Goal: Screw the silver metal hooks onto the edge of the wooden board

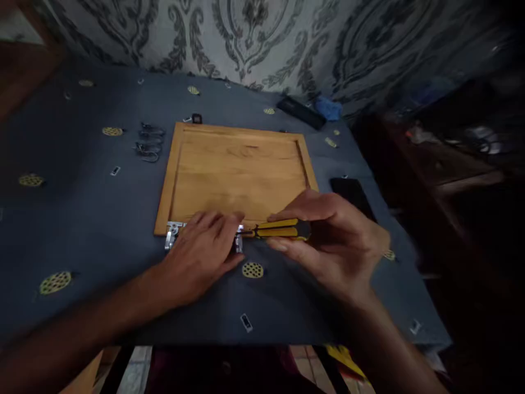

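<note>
A wooden panel [235, 169] with a raised frame lies flat on a blue cloth-covered table [94, 219]. Along the panel's near edge sits a silver metal bracket [173, 234]. My left hand [203, 254] rests over that bracket, fingers bent and pressing it against the panel's edge. My right hand [328, 241] grips a yellow-and-black screwdriver [283, 230], held level with its tip pointing left at the bracket beside my left fingers.
More metal hardware [148, 143] lies left of the panel. A black phone [353, 194] is right of it. A dark flat object [301, 112] and a blue item [328, 108] sit at the back. The patterned wall stands behind, and dark furniture [451, 164] to the right.
</note>
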Action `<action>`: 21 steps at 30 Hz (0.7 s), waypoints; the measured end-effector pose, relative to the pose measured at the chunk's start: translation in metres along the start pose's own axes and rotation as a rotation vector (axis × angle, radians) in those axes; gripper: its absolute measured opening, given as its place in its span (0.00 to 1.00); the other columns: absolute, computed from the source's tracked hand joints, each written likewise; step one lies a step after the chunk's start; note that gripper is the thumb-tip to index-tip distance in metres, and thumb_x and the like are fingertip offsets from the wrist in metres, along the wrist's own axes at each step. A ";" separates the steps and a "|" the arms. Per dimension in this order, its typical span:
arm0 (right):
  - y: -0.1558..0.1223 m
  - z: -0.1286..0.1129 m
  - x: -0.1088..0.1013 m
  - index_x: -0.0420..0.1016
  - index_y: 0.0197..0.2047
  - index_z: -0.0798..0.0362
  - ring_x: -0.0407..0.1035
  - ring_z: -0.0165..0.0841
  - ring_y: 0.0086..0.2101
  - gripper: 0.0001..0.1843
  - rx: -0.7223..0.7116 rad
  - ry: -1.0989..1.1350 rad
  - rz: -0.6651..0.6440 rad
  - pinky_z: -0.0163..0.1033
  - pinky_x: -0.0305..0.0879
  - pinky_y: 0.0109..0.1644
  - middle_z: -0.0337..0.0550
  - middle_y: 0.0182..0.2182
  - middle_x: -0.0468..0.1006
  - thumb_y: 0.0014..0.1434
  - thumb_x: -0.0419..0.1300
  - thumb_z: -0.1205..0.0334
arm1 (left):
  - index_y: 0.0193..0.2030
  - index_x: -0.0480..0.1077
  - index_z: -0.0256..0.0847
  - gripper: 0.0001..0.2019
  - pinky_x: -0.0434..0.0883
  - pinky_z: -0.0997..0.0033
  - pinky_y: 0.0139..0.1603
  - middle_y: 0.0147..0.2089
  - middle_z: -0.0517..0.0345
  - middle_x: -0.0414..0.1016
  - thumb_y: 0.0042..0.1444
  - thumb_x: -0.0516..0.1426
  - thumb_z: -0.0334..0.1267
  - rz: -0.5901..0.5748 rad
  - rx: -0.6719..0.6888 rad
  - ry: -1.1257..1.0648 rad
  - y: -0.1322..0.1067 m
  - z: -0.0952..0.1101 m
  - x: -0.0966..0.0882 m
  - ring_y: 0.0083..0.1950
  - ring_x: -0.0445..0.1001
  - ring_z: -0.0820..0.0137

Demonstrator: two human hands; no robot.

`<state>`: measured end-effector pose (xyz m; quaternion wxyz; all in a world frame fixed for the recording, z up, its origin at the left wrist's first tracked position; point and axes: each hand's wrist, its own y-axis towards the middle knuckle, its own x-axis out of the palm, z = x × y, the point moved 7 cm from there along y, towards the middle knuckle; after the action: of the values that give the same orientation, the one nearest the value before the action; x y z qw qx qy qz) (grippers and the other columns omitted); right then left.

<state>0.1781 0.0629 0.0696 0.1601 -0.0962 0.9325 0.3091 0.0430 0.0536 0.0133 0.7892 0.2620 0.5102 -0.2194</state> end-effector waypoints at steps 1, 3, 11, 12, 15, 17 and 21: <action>0.000 0.001 0.001 0.72 0.37 0.49 0.69 0.30 0.31 0.12 -0.001 0.000 0.020 0.36 0.65 0.32 0.35 0.29 0.74 0.54 0.71 0.68 | 0.59 0.59 0.30 0.26 0.72 0.50 0.49 0.47 0.45 0.77 0.59 0.63 0.36 0.000 0.004 -0.003 0.000 -0.001 0.001 0.50 0.74 0.51; 0.000 0.003 0.004 0.71 0.36 0.48 0.70 0.31 0.31 0.13 0.004 0.001 0.053 0.36 0.66 0.31 0.35 0.29 0.73 0.53 0.71 0.67 | 0.59 0.58 0.30 0.27 0.72 0.50 0.49 0.47 0.45 0.77 0.59 0.63 0.37 0.000 0.009 -0.005 -0.001 -0.002 0.002 0.50 0.74 0.51; 0.007 0.001 0.002 0.78 0.52 0.45 0.73 0.32 0.36 0.18 0.035 -0.022 -0.053 0.38 0.72 0.34 0.39 0.37 0.79 0.59 0.66 0.68 | 0.60 0.57 0.32 0.28 0.71 0.52 0.49 0.49 0.46 0.77 0.59 0.64 0.38 -0.003 0.012 0.007 -0.001 -0.002 0.004 0.51 0.73 0.52; 0.008 -0.001 0.002 0.78 0.52 0.46 0.72 0.32 0.35 0.17 0.012 -0.021 -0.087 0.38 0.72 0.35 0.39 0.36 0.79 0.59 0.67 0.68 | 0.60 0.57 0.32 0.28 0.71 0.52 0.49 0.49 0.47 0.77 0.59 0.64 0.38 0.000 0.011 0.005 -0.001 -0.002 0.003 0.50 0.73 0.52; 0.011 -0.005 0.001 0.80 0.45 0.47 0.71 0.31 0.32 0.12 -0.052 -0.050 -0.090 0.38 0.70 0.32 0.38 0.33 0.78 0.57 0.69 0.67 | 0.60 0.57 0.32 0.27 0.71 0.54 0.48 0.48 0.47 0.77 0.59 0.64 0.37 -0.009 0.006 -0.006 0.000 -0.002 0.003 0.50 0.73 0.53; 0.010 -0.004 0.000 0.79 0.41 0.48 0.69 0.30 0.29 0.10 -0.056 -0.087 -0.022 0.37 0.67 0.29 0.37 0.30 0.77 0.56 0.70 0.67 | 0.61 0.57 0.33 0.28 0.71 0.54 0.48 0.48 0.48 0.77 0.59 0.63 0.37 -0.025 -0.002 -0.014 0.000 -0.003 0.004 0.50 0.73 0.53; 0.005 -0.004 0.002 0.74 0.35 0.50 0.65 0.28 0.25 0.08 -0.078 -0.145 0.070 0.37 0.62 0.26 0.34 0.26 0.72 0.55 0.70 0.66 | 0.61 0.56 0.34 0.26 0.71 0.52 0.49 0.49 0.48 0.77 0.61 0.62 0.39 -0.024 -0.004 -0.012 0.000 -0.003 0.006 0.51 0.73 0.53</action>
<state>0.1743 0.0642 0.0750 0.2125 -0.0469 0.9085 0.3567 0.0429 0.0551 0.0069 0.7902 0.2529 0.5091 -0.2292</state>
